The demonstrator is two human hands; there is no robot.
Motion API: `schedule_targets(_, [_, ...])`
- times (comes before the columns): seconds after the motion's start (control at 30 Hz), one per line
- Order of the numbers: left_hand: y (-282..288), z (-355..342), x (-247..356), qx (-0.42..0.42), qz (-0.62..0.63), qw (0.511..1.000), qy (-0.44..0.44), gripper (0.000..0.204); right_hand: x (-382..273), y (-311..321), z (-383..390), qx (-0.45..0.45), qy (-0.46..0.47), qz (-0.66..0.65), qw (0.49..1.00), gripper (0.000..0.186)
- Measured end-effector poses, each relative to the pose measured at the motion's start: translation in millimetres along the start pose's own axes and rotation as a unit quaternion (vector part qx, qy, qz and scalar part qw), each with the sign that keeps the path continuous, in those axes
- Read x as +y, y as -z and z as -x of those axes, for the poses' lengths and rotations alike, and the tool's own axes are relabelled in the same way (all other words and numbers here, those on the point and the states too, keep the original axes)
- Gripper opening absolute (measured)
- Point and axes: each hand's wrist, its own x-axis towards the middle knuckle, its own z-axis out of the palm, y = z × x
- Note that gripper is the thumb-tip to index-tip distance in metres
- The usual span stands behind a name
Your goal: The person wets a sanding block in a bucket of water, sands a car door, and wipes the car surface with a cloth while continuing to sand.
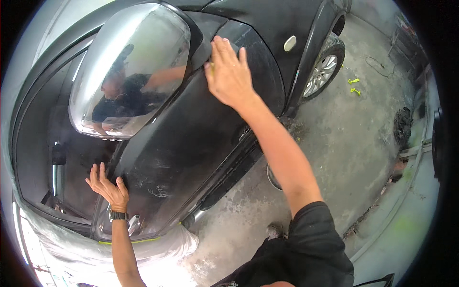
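1. My right hand (229, 76) lies flat and open on the black, dusty metal car door (191, 143), fingers together and stretched up toward the base of the mirror, holding nothing
2. My left hand (107, 184) is spread wide, palm against the door's near edge by the window frame, also holding nothing; a dark wristwatch (117, 215) sits on that wrist
3. The door panel spans the space between my two hands; its paint is dull, with pale scuffs and scratches (155, 191) just to the right of my left hand
4. Above my left hand and just left of my right hand hangs the large chrome-silver side mirror housing (129, 67), glossy, reflecting a person in dark clothes
5. Right of my right hand, on the black fender, is a small pale oval side marker (289, 43), and beyond it the front wheel with a silver alloy rim (321, 74)
6. Further right of that hand, on the grey concrete floor (344, 143), lie two small bright yellow-green pieces (354, 86); I cannot tell what they are
7. Below my left wrist a thin yellow-green strip (138, 240) runs along the lower edge of the door, above a pale sheet covering (95, 258)
8. I can read no labels or signs
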Motion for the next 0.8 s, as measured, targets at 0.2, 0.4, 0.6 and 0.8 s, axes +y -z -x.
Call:
schedule_targets(0.2, [-2.1,0.5,5.2,0.006,0.015,1.000,0.010,0.068,55.5,12.1,-32.6,0.005,-0.057,0.027,0.998,0.049])
schedule_targets(0.4, [-5.2,1.0,0.5,0.014,0.015,1.000,-0.001,0.068,79.0,6.4,-26.2,0.045,0.012,0.004,0.999,0.050])
schedule_targets(0.6, [-3.0,-0.5,-0.4,0.003,0.012,1.000,0.002,0.069,-21.2,-2.1,16.1,0.040,-0.028,-0.054,0.997,0.055])
schedule_targets(0.8, [-3.9,-0.2,5.0,-0.005,0.019,1.000,0.012,0.071,4.7,-1.5,21.0,0.028,0.055,-0.034,0.998,0.057])
